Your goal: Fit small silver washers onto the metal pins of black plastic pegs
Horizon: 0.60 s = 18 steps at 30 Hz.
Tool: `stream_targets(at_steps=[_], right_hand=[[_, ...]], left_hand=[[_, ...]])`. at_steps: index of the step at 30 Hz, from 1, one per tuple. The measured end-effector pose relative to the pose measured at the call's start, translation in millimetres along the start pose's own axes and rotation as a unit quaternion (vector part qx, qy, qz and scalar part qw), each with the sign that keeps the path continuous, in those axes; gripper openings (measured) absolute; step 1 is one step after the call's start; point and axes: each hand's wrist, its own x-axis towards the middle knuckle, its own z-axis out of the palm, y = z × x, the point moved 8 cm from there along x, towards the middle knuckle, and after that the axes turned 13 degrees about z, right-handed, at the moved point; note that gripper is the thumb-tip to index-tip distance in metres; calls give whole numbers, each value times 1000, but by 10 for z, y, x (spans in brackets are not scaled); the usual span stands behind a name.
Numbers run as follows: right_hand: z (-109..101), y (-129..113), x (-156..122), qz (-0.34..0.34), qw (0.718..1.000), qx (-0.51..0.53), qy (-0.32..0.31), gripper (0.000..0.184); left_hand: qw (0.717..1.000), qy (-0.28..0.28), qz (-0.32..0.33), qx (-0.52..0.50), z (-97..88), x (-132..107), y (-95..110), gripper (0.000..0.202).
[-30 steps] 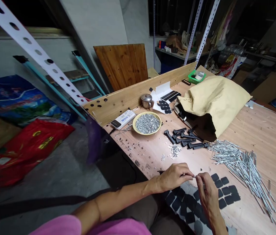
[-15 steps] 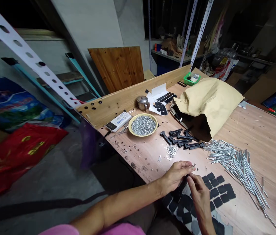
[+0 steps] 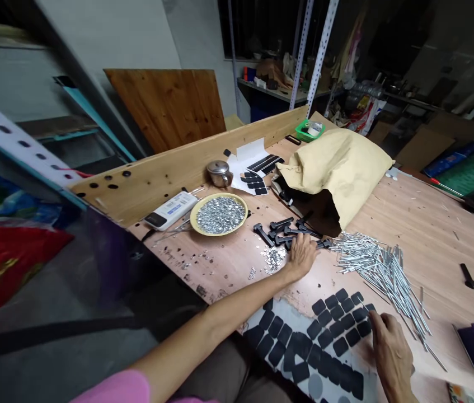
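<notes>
Well, nearest the body, the right hand hangs at the edge of a backing sheet of black pads, its fingers loosely curled. Its palm is turned away, so I cannot tell whether it has hold of some small piece. The left hand rests palm down on the workbench, fingers open and holding nothing, just beside a small heap of steel washers and close to a group of black bar-shaped parts. With pieces this small, keeping the fingertips low and working in from the heap's edge should scatter fewer of them. The black parts lie side by side, their long axes running roughly across the view, with the wider ends mostly to the left. Just past them, a loose spread of steel rods fans out, mostly running from upper left to lower right. Farther off sit a yellow plate heaped with washers, a small steel pot and a crumpled kraft paper bag — its open mouth toward the black parts.
</notes>
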Motion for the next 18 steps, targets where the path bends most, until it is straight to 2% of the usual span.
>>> stream_targets(at_steps=[2, 5, 10, 13, 16, 18], right_hand=[[72, 93, -39, -45, 997, -57, -10, 33], [103, 167, -35, -75, 993, -89, -21, 28], [103, 112, 36, -98, 990, -99, -21, 25], [38, -127, -61, -114, 992, -51, 8, 29], [-28, -578, -347, -235, 971, 38, -4, 30], [-55, -752, -468, -299, 952, 60, -22, 30]], left_hand=[[1000, -10, 5, 8, 86, 50, 9, 16], [1000, -18, 11, 18, 163, 58, 17, 17], [999, -23, 29, 5, 205, 43, 1, 13], [999, -15, 34, -16, 182, 20, -12, 14], [999, -4, 34, -41, 99, -42, -23, 12], [996, 11, 33, -78, -2, -105, -15, 9]])
